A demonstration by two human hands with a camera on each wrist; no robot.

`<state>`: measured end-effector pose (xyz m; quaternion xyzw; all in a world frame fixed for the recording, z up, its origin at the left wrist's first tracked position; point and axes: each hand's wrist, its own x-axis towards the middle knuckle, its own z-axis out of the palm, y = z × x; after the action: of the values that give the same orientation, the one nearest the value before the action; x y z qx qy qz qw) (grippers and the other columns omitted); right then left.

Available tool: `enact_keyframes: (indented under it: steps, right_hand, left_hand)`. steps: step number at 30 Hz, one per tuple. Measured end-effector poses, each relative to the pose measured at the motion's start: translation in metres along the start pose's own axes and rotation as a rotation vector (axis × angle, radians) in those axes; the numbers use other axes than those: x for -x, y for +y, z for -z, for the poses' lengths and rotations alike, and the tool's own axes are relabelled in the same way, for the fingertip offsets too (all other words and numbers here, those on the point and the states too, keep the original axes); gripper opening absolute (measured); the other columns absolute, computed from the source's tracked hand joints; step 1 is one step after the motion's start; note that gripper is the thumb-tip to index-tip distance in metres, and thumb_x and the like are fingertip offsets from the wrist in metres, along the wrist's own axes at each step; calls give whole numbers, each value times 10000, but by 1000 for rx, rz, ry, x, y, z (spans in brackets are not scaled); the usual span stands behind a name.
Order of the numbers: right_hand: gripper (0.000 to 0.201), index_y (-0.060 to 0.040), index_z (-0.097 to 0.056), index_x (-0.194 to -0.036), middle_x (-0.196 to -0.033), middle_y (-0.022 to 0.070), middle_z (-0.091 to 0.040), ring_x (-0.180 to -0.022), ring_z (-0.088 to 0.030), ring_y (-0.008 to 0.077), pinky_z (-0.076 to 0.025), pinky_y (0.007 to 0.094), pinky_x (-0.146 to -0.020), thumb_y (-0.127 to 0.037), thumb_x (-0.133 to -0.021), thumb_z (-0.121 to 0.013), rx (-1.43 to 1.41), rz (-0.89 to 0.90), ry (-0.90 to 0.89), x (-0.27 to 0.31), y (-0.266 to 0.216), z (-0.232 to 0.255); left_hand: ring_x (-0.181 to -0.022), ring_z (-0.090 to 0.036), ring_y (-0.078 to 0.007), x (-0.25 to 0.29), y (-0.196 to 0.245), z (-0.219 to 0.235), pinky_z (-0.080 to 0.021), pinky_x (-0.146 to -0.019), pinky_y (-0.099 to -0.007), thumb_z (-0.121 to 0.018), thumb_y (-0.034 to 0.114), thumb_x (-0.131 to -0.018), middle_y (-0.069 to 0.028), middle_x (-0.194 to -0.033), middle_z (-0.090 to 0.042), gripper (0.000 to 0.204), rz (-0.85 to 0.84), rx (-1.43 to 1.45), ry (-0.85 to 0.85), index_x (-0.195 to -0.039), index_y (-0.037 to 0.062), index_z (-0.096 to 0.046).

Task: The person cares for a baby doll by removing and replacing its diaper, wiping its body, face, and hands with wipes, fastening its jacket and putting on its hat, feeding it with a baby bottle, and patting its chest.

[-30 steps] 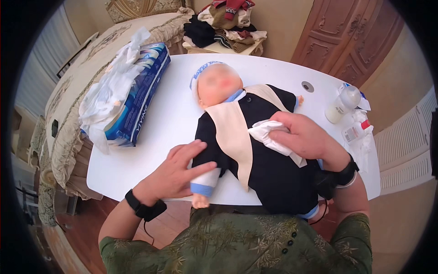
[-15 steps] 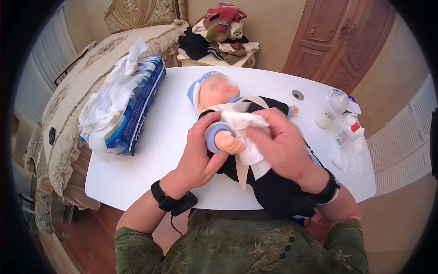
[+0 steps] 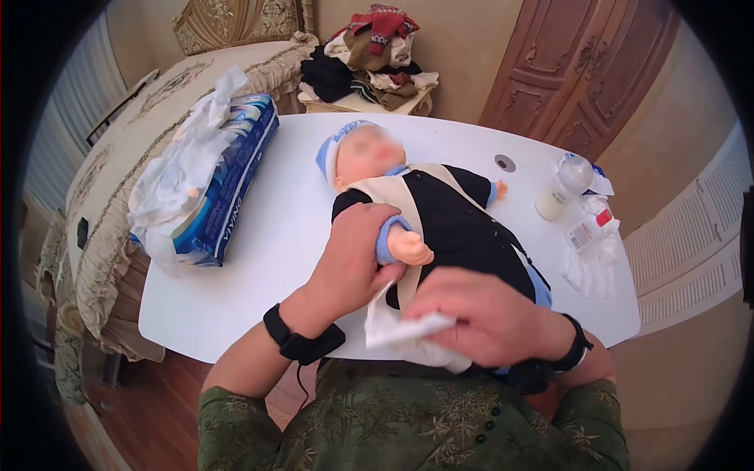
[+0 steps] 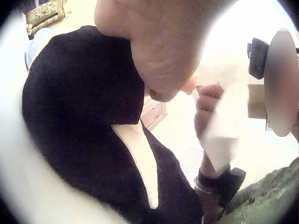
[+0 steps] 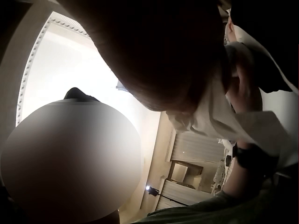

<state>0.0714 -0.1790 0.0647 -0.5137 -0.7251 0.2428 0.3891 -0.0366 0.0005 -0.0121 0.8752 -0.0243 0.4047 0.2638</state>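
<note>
A white table (image 3: 287, 204) bears a doll (image 3: 463, 216), bed (image 3: 141, 122) nearby.

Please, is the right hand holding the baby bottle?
No, the right hand holds a white wipe, and the baby bottle is on the table, apart from that hand.

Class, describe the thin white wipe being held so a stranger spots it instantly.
Find the white table where a doll in black-and-cream clothes lies. By the table's near edge, the person's right hand grips the thin white wipe. Unlike the white sheets draped over the blue plastic pack, it is held.
</note>
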Motion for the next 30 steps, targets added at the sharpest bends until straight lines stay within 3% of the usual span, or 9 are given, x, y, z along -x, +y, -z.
enact_keyframes:
  steps: [3, 5, 7, 11, 14, 16, 24, 26, 30]
  right_hand:
    - [226, -48, -617, -1033, -922, 107, -560, -879, -562, 301, -458, 367, -791, -32, -809, -641, 40, 33, -26, 3, -13, 10]
    - [290, -46, -622, -1031, -921, 106, -560, -833, -566, 298, -464, 374, -776, 25, -753, -662, 599, 134, 498, 2, -13, 20]
    - [372, -68, -647, -1019, -900, 73, -566, -810, -568, 275, -457, 366, -752, 40, -667, -697, 706, 156, 708, -1, -8, 21]
    - [285, -96, -644, -1019, -1084, 79, -573, -1009, -559, 252, -439, 374, -830, -79, -735, -624, 868, 347, 318, -16, 15, 9]
    - [279, -79, -633, -1029, -1105, 102, -563, -1046, -551, 261, -451, 381, -852, -80, -752, -601, 957, 276, 190, -18, 28, 0]
    - [276, -92, -631, -1040, -1146, 116, -556, -1080, -540, 281, -466, 371, -872, -82, -765, -604, 825, 204, 95, -15, 34, 6]
    - [252, -133, -650, -1040, -1155, 99, -572, -1058, -551, 306, -477, 353, -870, -66, -801, -608, 673, 46, 171, 4, 48, 10]
    - [251, -129, -655, -1033, -1147, 99, -577, -1046, -558, 304, -476, 355, -871, -56, -797, -611, 635, 21, 188, 5, 49, 9]
    - [258, -115, -664, -1017, -1131, 107, -586, -1020, -575, 304, -478, 367, -869, -28, -778, -617, 622, 39, 200, 2, 43, 5]
  left_hand:
    - [-960, -531, -356, 2, -6, -6, -424, -861, -396, -761, 134, -631, -160, -1043, -534, 637, -8, -38, 4, -1193, 40, -476]
    - [-951, -537, -357, 2, -7, -8, -428, -849, -407, -772, 119, -629, -163, -1031, -550, 622, -8, -82, -37, -1175, 30, -488]
    - [-932, -534, -334, 0, -2, -10, -397, -826, -416, -771, 128, -618, -120, -982, -547, 587, 25, -53, -2, -1137, 56, -507]
    - [-942, -533, -319, -3, -10, -7, -389, -814, -402, -763, 157, -642, -111, -980, -549, 567, 27, -67, -158, -1141, 69, -510]
    - [-935, -533, -308, -6, -9, -1, -379, -816, -388, -747, 182, -688, -108, -987, -551, 544, -36, -48, -119, -1162, 66, -505]
    - [-969, -526, -322, -6, -10, 4, -388, -846, -390, -762, 186, -679, -116, -1029, -555, 554, -14, -28, -169, -1161, 68, -515]
    - [-1079, -498, -328, -6, -9, 10, -383, -937, -395, -741, 161, -695, -134, -1152, -543, 568, 48, 45, -262, -1208, 70, -514]
    - [-1109, -485, -328, -5, -7, 10, -372, -965, -405, -719, 155, -703, -135, -1189, -533, 563, -50, -17, -166, -1223, 83, -518]
    - [-1119, -482, -323, -6, -10, 10, -367, -955, -411, -708, 152, -716, -124, -1202, -533, 533, -115, 30, -190, -1216, 98, -531]
